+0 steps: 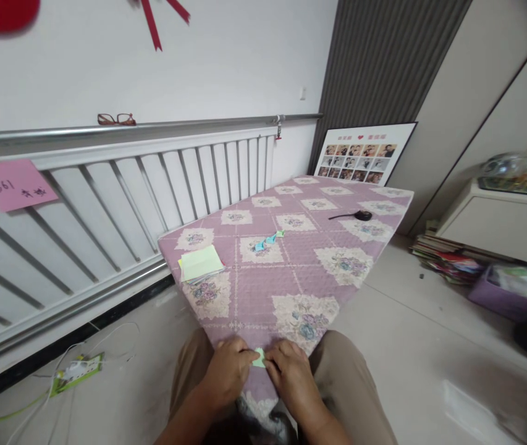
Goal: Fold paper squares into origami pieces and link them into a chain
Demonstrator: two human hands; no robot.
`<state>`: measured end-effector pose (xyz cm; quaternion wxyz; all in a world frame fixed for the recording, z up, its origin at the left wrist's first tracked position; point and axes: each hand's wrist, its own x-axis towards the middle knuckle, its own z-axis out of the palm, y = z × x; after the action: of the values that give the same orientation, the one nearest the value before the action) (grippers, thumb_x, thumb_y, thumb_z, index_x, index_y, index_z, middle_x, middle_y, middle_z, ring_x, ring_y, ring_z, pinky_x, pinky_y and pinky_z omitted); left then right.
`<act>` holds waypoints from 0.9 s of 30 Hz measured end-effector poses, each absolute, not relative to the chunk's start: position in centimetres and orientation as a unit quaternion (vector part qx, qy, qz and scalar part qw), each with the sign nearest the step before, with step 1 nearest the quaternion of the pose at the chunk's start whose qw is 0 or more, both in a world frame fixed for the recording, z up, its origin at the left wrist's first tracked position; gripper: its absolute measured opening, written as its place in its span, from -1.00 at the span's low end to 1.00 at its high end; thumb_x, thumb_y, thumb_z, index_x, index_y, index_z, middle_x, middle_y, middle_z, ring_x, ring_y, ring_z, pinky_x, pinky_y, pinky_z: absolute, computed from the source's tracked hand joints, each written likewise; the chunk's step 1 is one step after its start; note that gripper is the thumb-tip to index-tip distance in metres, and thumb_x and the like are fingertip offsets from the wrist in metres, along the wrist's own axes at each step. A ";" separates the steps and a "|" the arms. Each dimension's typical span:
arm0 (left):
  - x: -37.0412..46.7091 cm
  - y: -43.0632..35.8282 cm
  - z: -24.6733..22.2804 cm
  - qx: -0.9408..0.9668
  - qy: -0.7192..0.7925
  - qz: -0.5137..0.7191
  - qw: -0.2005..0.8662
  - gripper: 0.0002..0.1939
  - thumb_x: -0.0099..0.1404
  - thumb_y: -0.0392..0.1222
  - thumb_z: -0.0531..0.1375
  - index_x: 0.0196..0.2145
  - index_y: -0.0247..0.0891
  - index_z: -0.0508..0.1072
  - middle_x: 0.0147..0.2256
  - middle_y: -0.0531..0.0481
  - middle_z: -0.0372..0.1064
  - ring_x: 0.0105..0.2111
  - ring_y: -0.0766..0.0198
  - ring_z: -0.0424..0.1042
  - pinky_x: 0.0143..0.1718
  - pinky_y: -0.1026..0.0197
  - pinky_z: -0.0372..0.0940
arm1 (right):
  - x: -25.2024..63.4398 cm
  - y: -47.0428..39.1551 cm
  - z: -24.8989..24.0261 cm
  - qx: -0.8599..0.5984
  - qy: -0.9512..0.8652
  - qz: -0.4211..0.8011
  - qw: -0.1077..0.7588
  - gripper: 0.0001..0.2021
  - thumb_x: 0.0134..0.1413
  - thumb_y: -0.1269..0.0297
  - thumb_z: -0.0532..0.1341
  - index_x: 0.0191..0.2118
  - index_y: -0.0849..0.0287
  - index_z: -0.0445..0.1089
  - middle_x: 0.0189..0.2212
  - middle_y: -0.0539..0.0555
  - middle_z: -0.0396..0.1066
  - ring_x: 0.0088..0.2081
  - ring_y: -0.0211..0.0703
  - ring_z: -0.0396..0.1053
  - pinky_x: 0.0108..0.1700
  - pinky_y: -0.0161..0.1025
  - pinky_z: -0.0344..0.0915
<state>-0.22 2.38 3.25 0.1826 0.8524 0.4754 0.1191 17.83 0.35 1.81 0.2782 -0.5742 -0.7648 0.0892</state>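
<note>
Single head-worn camera: positioned close above the near end of the table (pixel 254 296), facing forward and downward.

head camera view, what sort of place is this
Most likely a room in a home: there is a white slatted metal radiator along the wall, a black-framed white board of small photos with a red heart, and a purple flower-patterned tablecloth.
</note>
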 end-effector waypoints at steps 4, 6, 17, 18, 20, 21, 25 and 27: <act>-0.4 2.6 3.6 0.839 0.482 0.131 0.217 -0.70 0.24 -0.27 0.12 -0.08 -0.08 0.48 -0.21 0.00 0.39 -0.18 0.23 0.31 -0.13 0.18 0.12 | 18.2 0.2 2.4 -0.567 -0.770 0.108 0.272 -0.91 -0.01 0.41 0.26 -0.36 0.06 0.42 -0.37 0.03 0.34 -0.22 -0.07 0.29 -0.17 -0.17 0.18; -0.4 2.7 3.5 0.831 0.489 0.137 0.226 -0.71 0.26 -0.28 0.09 -0.10 -0.10 0.49 -0.22 0.00 0.40 -0.18 0.23 0.32 -0.13 0.19 0.13 | 18.2 0.2 2.6 -0.570 -0.768 0.117 0.268 -0.91 -0.02 0.41 0.27 -0.36 0.06 0.42 -0.36 0.03 0.35 -0.22 -0.07 0.29 -0.17 -0.18 0.18; 0.2 2.6 3.0 0.819 0.494 0.183 0.228 -0.73 0.27 -0.29 0.06 -0.18 -0.12 0.53 -0.27 -0.02 0.42 -0.26 0.23 0.33 -0.22 0.18 0.15 | 17.9 0.7 3.5 -0.578 -0.776 0.098 0.232 -0.95 0.02 0.31 0.26 -0.41 0.09 0.38 -0.36 0.04 0.37 -0.23 -0.06 0.29 -0.20 -0.18 0.15; 0.2 2.5 3.0 0.818 0.495 0.187 0.226 -0.73 0.27 -0.29 0.06 -0.19 -0.12 0.53 -0.28 -0.02 0.42 -0.26 0.23 0.34 -0.22 0.18 0.15 | 17.8 0.8 3.5 -0.579 -0.777 0.093 0.228 -0.95 0.02 0.31 0.26 -0.42 0.09 0.37 -0.37 0.04 0.37 -0.24 -0.06 0.30 -0.20 -0.18 0.15; 0.3 2.5 2.9 0.816 0.496 0.199 0.223 -0.72 0.29 -0.28 0.05 -0.19 -0.12 0.53 -0.29 -0.02 0.42 -0.26 0.23 0.34 -0.21 0.18 0.15 | 17.5 0.9 3.6 -0.579 -0.780 0.089 0.219 -0.94 0.03 0.31 0.25 -0.43 0.10 0.38 -0.37 0.05 0.37 -0.24 -0.06 0.30 -0.20 -0.17 0.14; 0.3 2.5 2.9 0.814 0.497 0.205 0.222 -0.72 0.29 -0.28 0.04 -0.19 -0.12 0.53 -0.29 -0.03 0.42 -0.26 0.23 0.34 -0.20 0.18 0.15 | 17.4 1.0 3.6 -0.579 -0.781 0.089 0.216 -0.95 0.03 0.32 0.24 -0.43 0.10 0.38 -0.37 0.05 0.38 -0.24 -0.05 0.31 -0.19 -0.17 0.14; 0.4 2.5 2.6 0.811 0.499 0.214 0.219 -0.72 0.28 -0.31 0.04 -0.22 -0.15 0.53 -0.29 -0.03 0.41 -0.26 0.23 0.33 -0.20 0.19 0.17 | 17.2 1.4 3.6 -0.573 -0.784 0.108 0.212 -0.95 0.04 0.37 0.22 -0.35 0.07 0.40 -0.33 0.04 0.39 -0.22 -0.06 0.32 -0.18 -0.17 0.14; 0.4 2.6 2.5 0.812 0.500 0.214 0.212 -0.73 0.28 -0.31 0.04 -0.24 -0.16 0.53 -0.30 -0.03 0.40 -0.26 0.24 0.33 -0.21 0.20 0.17 | 17.2 1.6 3.7 -0.570 -0.785 0.124 0.209 -0.91 0.03 0.40 0.21 -0.34 0.06 0.41 -0.32 0.03 0.40 -0.22 -0.08 0.33 -0.19 -0.20 0.15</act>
<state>0.41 2.55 2.48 0.2124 0.8118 0.5001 0.2140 17.17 1.60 3.67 0.2090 -0.5700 -0.7849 0.1237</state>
